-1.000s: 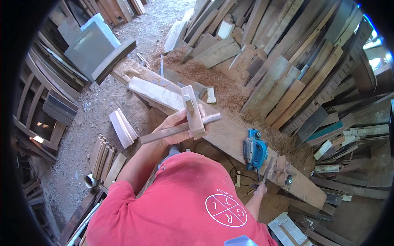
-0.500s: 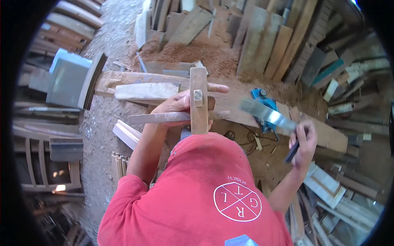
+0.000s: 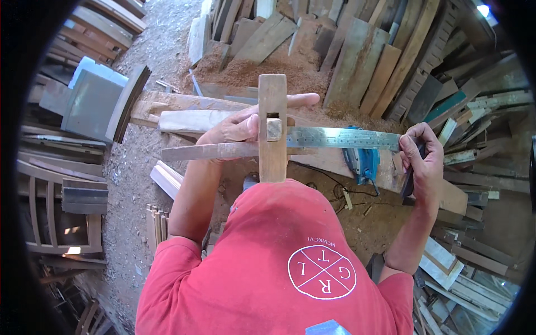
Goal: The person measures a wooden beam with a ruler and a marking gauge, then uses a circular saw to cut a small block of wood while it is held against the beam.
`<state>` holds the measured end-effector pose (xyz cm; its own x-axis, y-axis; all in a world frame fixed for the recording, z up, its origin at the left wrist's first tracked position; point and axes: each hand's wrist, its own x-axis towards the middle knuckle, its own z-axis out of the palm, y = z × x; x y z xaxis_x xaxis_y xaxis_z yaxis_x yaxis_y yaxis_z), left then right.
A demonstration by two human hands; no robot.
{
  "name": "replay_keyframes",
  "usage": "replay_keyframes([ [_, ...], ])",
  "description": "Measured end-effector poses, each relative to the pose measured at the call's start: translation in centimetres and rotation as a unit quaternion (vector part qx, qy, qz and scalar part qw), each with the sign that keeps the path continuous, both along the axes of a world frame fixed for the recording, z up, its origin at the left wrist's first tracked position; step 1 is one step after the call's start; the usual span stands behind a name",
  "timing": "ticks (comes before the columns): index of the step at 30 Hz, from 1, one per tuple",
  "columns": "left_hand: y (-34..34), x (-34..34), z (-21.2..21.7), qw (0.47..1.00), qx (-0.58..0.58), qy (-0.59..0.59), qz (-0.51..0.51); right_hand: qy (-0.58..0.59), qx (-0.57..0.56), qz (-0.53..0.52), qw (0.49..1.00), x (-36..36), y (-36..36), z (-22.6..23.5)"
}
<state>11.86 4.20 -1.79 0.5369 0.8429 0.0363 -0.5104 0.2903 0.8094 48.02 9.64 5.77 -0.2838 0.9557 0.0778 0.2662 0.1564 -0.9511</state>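
Observation:
My left hand (image 3: 237, 125) grips a wooden cross-shaped piece (image 3: 272, 128): an upright block with a square peg through it and a long thin bar running out to the left. My right hand (image 3: 421, 159) holds the right end of a steel ruler (image 3: 340, 137) together with a dark pencil-like tool. The ruler lies level, its left end against the upright block at the peg. Both are held above the workbench, in front of my red shirt.
A blue power planer (image 3: 362, 162) sits on the wooden bench plank (image 3: 184, 103) under the ruler. Sawdust (image 3: 245, 70) is heaped behind. Boards (image 3: 385, 61) lean at the back and right. Grey panels (image 3: 92, 103) and chair frames (image 3: 58, 215) stand at the left.
My right hand has brought the steel ruler up and laid it level against the upright block. The view has tilted down and closer to the wooden piece.

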Motion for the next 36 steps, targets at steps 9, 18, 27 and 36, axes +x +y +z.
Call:
replay_keyframes([
  [9, -1.2, -1.1, 0.5, 0.998, 0.035, 0.032, 0.035, 0.023, -0.014, 0.023, 0.999, -0.6, 0.9, -1.4],
  [18, -0.8, -0.9, -0.8, 0.998, 0.011, 0.026, 0.058, 0.042, -0.030, 0.005, 0.999, -0.2, 1.5, -3.3],
  [27, 1.2, 1.3, -10.9, 0.940, -0.166, 0.129, 0.269, 0.123, -0.104, -0.193, 0.968, 6.9, -0.2, -13.2],
  [36, 4.3, 8.9, -24.8, 0.593, 0.254, 0.637, 0.422, 0.153, -0.162, -0.309, 0.925, 8.7, -5.8, -18.3],
])
